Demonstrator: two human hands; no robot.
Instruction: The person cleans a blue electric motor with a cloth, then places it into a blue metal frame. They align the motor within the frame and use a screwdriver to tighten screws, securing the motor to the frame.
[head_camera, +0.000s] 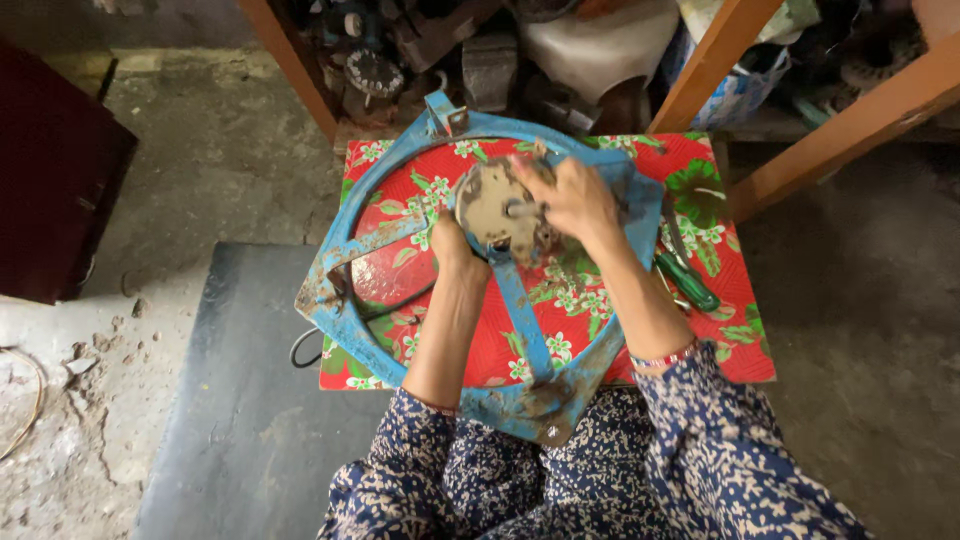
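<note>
At the bottom of the frame, a blue-and-white patterned sleeve (700, 450) is seen on each arm, and a rusty blue ring frame (345, 270) is propped from the lap onto a red floral tabletop (735, 300) in the centre. At the frame's hub a round grey motor (490, 205) is gripped from below by the left hand (452, 245), while the right hand (575, 195) is closed over its upper right edge, fingers curled on it. A green screwdriver (688, 282) is laid just right of the frame, and cluttered wooden shelving (850, 115) is seen along the top.
</note>
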